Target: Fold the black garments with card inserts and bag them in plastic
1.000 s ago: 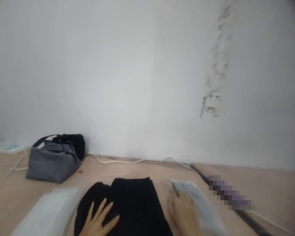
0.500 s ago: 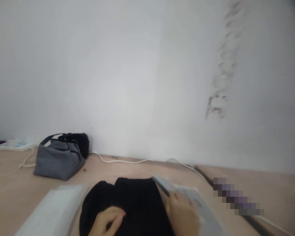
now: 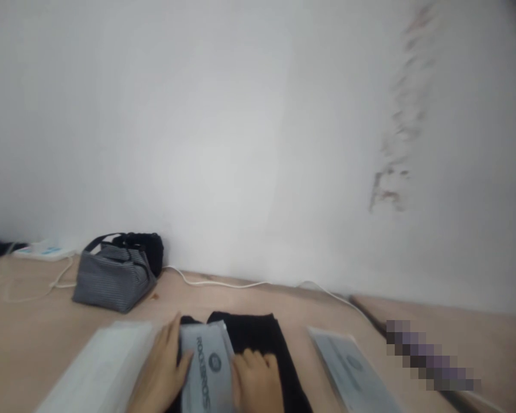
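A grey flat piece printed ROCKBROS lies lengthwise over the left part of a folded black cloth. My left hand rests along its left edge, fingers stretched out and the thumb touching its face. At the opposite edge, my right hand has its fingers curled, with the thumb side against the grey piece. To the right sits a stack of similar grey printed pieces. Left of my left hand lies a pile of white, see-through sheets or bags.
A grey striped bag stands near the wall beside a black item. A white power strip and a white cable run along the wall. A pixelated purple object lies by a dark gap at the right.
My right hand has brought a grey printed piece from the right stack onto the black cloth. My left hand has uncurled and moved up to the piece's left edge.
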Demonstrator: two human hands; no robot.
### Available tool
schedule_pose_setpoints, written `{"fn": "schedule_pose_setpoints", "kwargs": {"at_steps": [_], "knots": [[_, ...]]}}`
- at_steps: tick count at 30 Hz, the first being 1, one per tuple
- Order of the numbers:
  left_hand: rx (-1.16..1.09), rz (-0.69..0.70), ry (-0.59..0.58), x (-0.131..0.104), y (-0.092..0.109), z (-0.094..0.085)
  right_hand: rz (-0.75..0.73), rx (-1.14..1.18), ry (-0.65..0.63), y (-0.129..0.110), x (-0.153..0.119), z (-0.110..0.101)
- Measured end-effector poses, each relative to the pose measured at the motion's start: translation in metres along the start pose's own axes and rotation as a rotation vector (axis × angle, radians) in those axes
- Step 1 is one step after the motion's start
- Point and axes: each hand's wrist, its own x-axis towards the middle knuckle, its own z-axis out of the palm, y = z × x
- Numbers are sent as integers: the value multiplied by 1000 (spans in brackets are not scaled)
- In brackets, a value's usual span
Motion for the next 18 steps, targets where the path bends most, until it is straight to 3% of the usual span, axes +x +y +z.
{"fn": "schedule_pose_setpoints", "kwargs": {"at_steps": [3,7,12,18], "knots": [[150,128,-181,6,29,5,43,-53,-227,26,27,-6],[214,143,-388,10,56,22,-89,-45,-272,38,42,18],[152,225,-538,9,35,37,-236,-35,-243,46,39,49],[142,245,-539,9,24,44,-321,-56,-145,51,37,70]]}}
